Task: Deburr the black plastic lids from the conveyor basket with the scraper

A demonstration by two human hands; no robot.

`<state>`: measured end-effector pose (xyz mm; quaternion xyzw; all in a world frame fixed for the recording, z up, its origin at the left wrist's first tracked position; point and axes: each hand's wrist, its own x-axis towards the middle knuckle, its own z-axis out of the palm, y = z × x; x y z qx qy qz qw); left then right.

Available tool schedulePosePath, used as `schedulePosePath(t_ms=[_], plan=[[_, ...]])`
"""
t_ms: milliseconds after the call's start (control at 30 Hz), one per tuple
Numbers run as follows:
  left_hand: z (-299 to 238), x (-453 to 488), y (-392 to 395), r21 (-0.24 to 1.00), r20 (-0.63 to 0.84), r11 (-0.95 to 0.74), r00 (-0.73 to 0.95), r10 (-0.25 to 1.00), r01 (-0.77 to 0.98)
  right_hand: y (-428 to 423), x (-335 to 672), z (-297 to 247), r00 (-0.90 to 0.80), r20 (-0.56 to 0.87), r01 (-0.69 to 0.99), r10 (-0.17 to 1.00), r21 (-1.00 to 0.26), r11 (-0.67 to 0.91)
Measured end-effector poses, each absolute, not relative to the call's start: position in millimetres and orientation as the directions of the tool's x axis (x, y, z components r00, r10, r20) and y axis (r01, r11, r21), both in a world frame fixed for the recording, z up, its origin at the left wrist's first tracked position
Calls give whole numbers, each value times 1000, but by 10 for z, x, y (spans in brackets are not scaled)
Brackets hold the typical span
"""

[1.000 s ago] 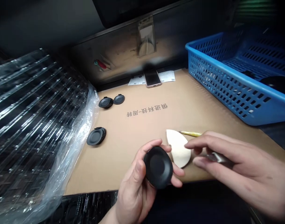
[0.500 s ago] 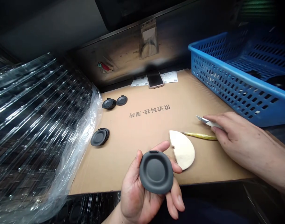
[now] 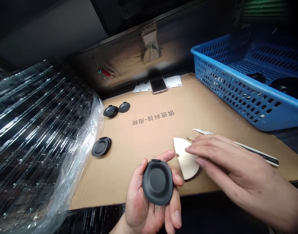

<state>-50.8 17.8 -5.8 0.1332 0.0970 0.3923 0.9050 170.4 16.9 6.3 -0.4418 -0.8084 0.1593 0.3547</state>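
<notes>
A round dark grey plastic cap [image 3: 157,182] with a small tab at its top edge lies in my left hand [image 3: 149,201], thumb and fingers around its sides. My right hand [image 3: 236,172] has its fingers stretched out, their tips over the right side of a cream half-round pad [image 3: 184,159]; whether they touch it I cannot tell. Partly under that hand, a cutter knife [image 3: 259,152] rests on the cardboard, blade end pointing left. Only the tip of a thin yellow tool [image 3: 188,138] shows beside the pad; my fingers cover the rest.
Stacks of similar caps stand at the left, one nearer [image 3: 101,147] and one farther [image 3: 110,111], beside a single cap [image 3: 124,107]. Wrapped clear trays [image 3: 41,139] border the left. A phone [image 3: 158,84] lies at the back; a blue basket [image 3: 236,78] stands right.
My right hand has let go of the cutter knife, which now lies on the cardboard, and has moved left to the half-round pad. My left hand still holds the cap.
</notes>
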Motion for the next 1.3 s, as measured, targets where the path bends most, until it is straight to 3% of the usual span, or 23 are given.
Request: schedulePosePath(t_ms=[167,367,567,733,933,1300], plan=[[-47,-496,163,318,-70,657,674,735,-684,194,1558,203,-383,447,446,808,-677,586],[-56,-502,98,323,-157,743,741,653,-586,309,1455,354,-370,326,388,870,-797,463],[-131,-471,2,272,-180,783,770,613,-560,396,1441,383,-443,195,471,875,-779,413],[-90,-445,-13,299,-252,805,771,585,-513,391,1443,338,-557,338,456,759,-639,619],[55,-392,15,346,-293,728,669,683,-592,354,1481,281,-416,367,474,832,-694,542],[-22,-408,27,306,-268,712,661,701,-632,270,1480,265,-327,288,408,900,-816,409]])
